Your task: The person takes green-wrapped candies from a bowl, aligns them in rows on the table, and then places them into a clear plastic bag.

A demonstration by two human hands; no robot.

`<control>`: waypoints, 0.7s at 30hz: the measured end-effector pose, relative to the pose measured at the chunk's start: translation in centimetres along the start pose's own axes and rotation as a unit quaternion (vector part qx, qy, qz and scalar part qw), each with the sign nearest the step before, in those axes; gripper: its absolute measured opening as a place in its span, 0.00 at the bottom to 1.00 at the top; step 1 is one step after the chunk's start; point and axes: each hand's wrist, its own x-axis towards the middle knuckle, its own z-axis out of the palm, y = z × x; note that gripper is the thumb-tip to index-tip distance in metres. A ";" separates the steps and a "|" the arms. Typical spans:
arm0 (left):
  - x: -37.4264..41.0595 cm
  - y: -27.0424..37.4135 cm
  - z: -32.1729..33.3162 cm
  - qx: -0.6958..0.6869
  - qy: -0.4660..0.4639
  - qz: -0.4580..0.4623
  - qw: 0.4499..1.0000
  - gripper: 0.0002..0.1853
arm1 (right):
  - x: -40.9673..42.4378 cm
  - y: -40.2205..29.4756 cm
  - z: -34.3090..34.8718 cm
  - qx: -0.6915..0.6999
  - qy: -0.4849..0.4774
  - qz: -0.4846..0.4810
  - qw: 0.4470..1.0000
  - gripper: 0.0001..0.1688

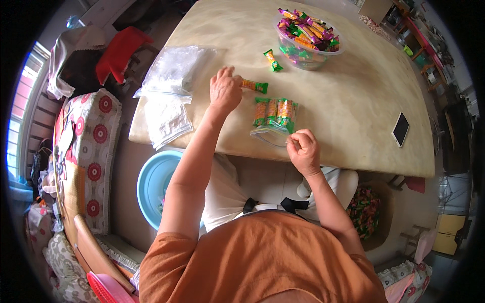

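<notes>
My left hand (226, 89) is over the table with its fingers slightly bent. Against its thumb side lies a green-and-orange wrapped snack stick (256, 86); its left end is hidden, so I cannot tell whether the hand grips it. My right hand (304, 151) pinches the right corner of the mouth of a clear zip bag (271, 132). Several wrapped sticks (278, 111) lie side by side inside that bag, its mouth towards me. Another green-ended stick (273, 60) rests alone farther back, beside a clear plastic tub (310, 62) heaped with purple and green wrapped sticks (307, 32).
Empty clear zip bags (170, 75) lie at the table's left edge. A smartphone (400, 129) is on the right of the cloth-covered table (356, 113). Below the edge are a blue basin (151, 189) at left and a container of wrapped sweets (363, 212) at right.
</notes>
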 end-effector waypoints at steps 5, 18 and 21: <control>1.3 2.3 -2.6 -0.114 -0.100 -0.159 0.975 0.14 | -0.2 0.2 0.1 -0.008 -0.006 0.021 1.000 0.11; -2.0 0.6 -2.2 -0.043 -0.133 -0.102 0.985 0.13 | -0.3 0.2 0.1 0.009 -0.005 0.017 1.000 0.10; -4.8 1.1 -4.4 -0.040 -0.112 -0.121 0.985 0.11 | 0.1 -0.2 -0.1 0.025 -0.002 0.029 0.999 0.10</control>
